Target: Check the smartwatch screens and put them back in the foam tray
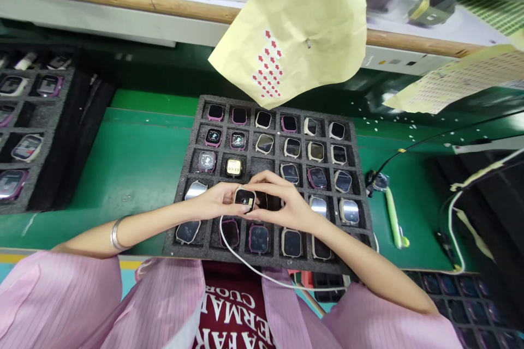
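Side tray (67, 101): is sitting between 9 and 10 o'clock from the held watch (244, 200), probably keeping other watches apart yet reachable.
Green worktop (126, 158): is carrying both trays, giving them a level base.
Main tray (190, 159): is lying beneath both hands, its foam dividers separating the watches, presumably sparing their glass from knocks.
Left hand (223, 200): is pinching the held watch from its 9 o'clock side, thumb against fingers.
Lit watch (233, 167): is facing up at 11 o'clock, leaving its 03:13 display readable.
Held watch: is hovering above the main tray, screen up, seemingly for easy viewing.
White cable (282, 286): is looping past 6 o'clock; whether it is joining the held watch, I cannot tell.
Right hand (286, 202): is curving in a C from 3 o'clock, thumb and forefinger pinching the watch's near edges, apparently steadying it without covering the screen.
Yellow sheet (303, 5): is hanging between 12 and 1 o'clock, likely keeping its red arrows (268, 68) visible.
Green-handled tool (393, 218): is lying at 3 o'clock, presumably within reach.
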Motion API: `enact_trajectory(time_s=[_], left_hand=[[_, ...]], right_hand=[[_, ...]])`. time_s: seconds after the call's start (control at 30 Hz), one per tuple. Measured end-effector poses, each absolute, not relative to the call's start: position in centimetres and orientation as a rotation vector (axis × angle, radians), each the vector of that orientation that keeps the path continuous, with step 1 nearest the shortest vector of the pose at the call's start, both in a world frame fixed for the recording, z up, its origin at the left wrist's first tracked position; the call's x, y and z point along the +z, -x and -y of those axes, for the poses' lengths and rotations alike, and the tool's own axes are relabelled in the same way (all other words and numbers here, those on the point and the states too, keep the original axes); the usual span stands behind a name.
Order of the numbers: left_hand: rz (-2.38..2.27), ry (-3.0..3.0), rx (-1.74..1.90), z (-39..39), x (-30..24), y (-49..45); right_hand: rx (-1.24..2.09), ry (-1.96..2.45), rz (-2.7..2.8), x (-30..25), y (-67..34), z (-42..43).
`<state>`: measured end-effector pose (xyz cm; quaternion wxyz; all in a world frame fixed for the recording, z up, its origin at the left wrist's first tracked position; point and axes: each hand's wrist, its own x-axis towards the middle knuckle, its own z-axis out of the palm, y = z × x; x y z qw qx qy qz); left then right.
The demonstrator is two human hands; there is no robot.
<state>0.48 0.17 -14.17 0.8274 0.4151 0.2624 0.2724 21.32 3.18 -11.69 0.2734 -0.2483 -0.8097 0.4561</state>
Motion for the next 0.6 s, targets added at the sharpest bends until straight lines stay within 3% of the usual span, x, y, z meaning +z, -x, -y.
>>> enact_trajectory(time_s=[0.13,0.33,0.6], left_hand=[[-0.349,-0.773,0.491,-0.3,-13.6,-0.2],[-0.352,-0.787,0.484,-0.2,-13.6,-0.3],[-0.662,-0.931,0.677,0.1,-14.4,-1.0]], right_hand=[[1.496,0.545,1.956,-12.3,-21.2,-3.9],[1.447,0.515,1.961,-12.7,-21.2,-3.9],[1.001,0.634,2.349,-12.3,-21.5,-3.7]])
